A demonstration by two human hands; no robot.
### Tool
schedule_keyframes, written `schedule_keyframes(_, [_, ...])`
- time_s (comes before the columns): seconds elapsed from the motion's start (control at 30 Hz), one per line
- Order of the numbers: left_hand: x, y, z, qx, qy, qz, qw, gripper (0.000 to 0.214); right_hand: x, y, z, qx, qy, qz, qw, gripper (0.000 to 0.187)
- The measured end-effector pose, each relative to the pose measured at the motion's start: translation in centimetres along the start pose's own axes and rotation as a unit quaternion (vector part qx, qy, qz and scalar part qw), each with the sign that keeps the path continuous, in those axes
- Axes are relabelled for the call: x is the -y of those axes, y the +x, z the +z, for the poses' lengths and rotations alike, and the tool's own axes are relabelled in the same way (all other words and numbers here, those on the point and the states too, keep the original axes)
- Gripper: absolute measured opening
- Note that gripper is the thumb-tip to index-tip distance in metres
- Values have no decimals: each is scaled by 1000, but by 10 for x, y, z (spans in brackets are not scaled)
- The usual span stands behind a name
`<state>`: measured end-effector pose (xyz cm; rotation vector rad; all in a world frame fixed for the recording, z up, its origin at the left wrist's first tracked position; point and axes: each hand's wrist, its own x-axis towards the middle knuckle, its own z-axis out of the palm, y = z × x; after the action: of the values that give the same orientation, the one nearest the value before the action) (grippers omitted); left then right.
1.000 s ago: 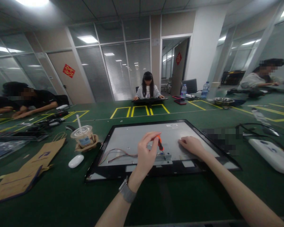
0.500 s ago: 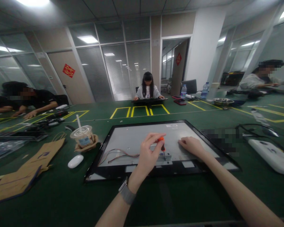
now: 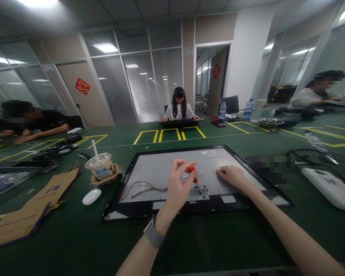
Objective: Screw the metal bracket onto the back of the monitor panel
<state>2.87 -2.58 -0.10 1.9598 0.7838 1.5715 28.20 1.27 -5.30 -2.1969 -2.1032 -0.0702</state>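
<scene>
A monitor panel [image 3: 161, 165] lies face down on the green table, its grey metal back up inside a black frame. My left hand [image 3: 178, 188] pinches a small orange-handled screwdriver [image 3: 192, 171], held over a small metal bracket [image 3: 200, 190] near the panel's front edge. My right hand [image 3: 232, 177] rests flat on the panel to the right of the bracket, fingers stretched out. Thin coloured wires [image 3: 145, 188] run across the panel to the left of the bracket. A watch is on my left wrist.
Left of the panel stand a plastic cup with a straw [image 3: 101, 165], a white mouse [image 3: 92, 196] and a brown paper bag [image 3: 31, 207]. A white device [image 3: 330, 188] and black cables lie at the right. Three other people sit at the table's far sides.
My left hand's fingers have shifted on the screwdriver, whose orange handle now tilts differently over the bracket. My right hand has stayed flat on the panel.
</scene>
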Motion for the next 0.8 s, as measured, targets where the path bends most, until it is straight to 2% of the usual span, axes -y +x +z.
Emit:
schedule_keyframes(0.2, [0,1,0,44,-69,-7,997,30,0,0,1,3,0,0,1000,41])
schedule_keyframes(0.4, [0,1,-3,12,-12,-3,1000,18,-3,2,3,5,5,0,1000,41])
schedule_keyframes(0.53, [-1,0,-2,62,-22,-4,998,33,-3,2,3,-2,5,-9,1000,41])
schedule_keyframes(0.63, [0,-1,1,82,-51,-2,995,34,-2,2,3,1,2,-4,1000,41])
schedule_keyframes(0.8, [-3,-2,1,51,-20,8,998,22,-3,3,5,-1,-1,-1,1000,41])
